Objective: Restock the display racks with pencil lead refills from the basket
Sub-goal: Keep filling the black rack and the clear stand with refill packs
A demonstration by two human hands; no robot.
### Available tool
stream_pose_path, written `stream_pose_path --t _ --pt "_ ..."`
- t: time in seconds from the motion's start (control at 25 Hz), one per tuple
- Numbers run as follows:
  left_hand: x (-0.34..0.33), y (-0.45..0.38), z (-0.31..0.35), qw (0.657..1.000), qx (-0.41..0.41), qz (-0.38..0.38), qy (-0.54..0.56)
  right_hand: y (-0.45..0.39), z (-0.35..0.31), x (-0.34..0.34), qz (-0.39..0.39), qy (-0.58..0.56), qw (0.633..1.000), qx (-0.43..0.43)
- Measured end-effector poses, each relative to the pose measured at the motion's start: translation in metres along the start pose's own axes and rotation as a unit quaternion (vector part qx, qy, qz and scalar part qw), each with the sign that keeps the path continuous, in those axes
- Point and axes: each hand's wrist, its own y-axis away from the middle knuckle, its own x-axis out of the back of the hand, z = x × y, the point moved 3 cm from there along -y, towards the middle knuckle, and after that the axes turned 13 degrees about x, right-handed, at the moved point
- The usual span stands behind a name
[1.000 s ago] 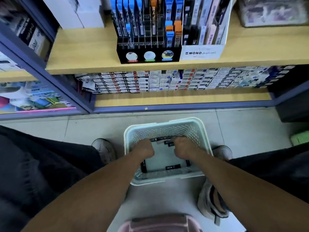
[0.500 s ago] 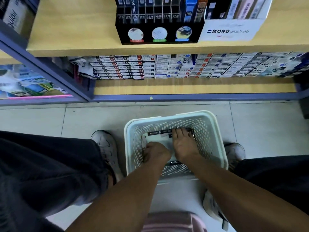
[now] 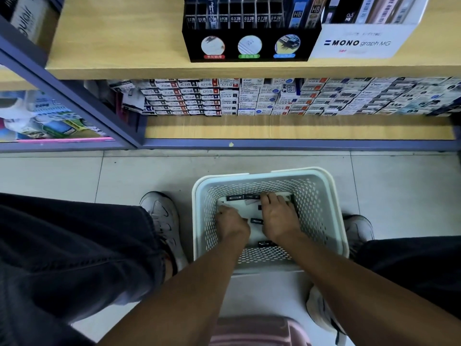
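Hands | left (image 3: 232,224), right (image 3: 279,218) still in basket (image 3: 336,221) | right reached farther | grip unclear

Both forearms down, left hand (image 3: 230,222) curled, right hand (image 3: 278,216) spread.

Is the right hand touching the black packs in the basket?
Touching. The head view shows the right hand lying flat on the black packs.

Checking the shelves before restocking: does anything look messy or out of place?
Yes. At the left end of the lower shelf, a few packets lean askew beside the neatly stacked boxes. The black display rack looks orderly.
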Motion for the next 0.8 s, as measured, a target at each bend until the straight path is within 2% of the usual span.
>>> stream_pose_path --t 0.24,0.44,0.48,0.56,0.64,0.72,0.8 --pt "-0.001 -0.003 -0.004 0.997 0.044 -0.047 0.052 0.005 0.019 -0.003 0.009 -0.035 0.998 -0.047" --pt "0.001 -0.003 0.005 0.989 -0.059 -0.082 0.107 -0.001 0.016 -0.004 0.001 -0.127 0.992 -0.019" --pt "0.005 -0.003 0.007 0.991 -0.081 -0.063 0.086 -0.001 0.016 -0.004 0.008 -0.127 0.992 -0.021" --pt "0.015 0.001 0.010 0.988 -0.148 0.032 -0.019 0.000 0.015 -0.001 0.010 -0.083 0.996 -0.027" --pt "0.020 0.006 0.009 0.958 -0.216 0.130 -0.132 0.002 0.012 -0.003 -0.026 -0.024 0.999 -0.034" --pt "0.016 0.006 0.006 0.928 -0.241 0.172 -0.228 0.002 0.009 -0.006 -0.052 0.016 0.998 -0.033" --pt "0.012 0.003 0.006 0.906 -0.243 0.175 -0.299 0.000 0.005 -0.008 -0.060 0.033 0.997 -0.034"
